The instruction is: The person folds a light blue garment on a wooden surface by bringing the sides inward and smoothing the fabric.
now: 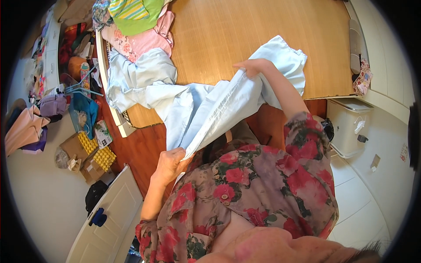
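Observation:
A light blue cloth garment (210, 108) lies partly on the wooden bed board and hangs over its near edge towards my body. My left hand (171, 164) grips a corner of it low in the middle, its fingers closed on the hem. My right hand (253, 67) is at the upper part of the cloth; the index finger points out to the left and the other fingers are bent at the seam, partly hidden. One end of the cloth spreads right of my right hand, and a bunched part lies at the left edge of the board.
Folded garments, among them a pink floral one (135, 42) and a green one (141, 23), lie on the board (223, 39) at the upper left. A lidded storage bin (345, 128) stands at right. Boxes and yellow egg trays (104, 158) are on the left; a white door (111, 217) is lower left.

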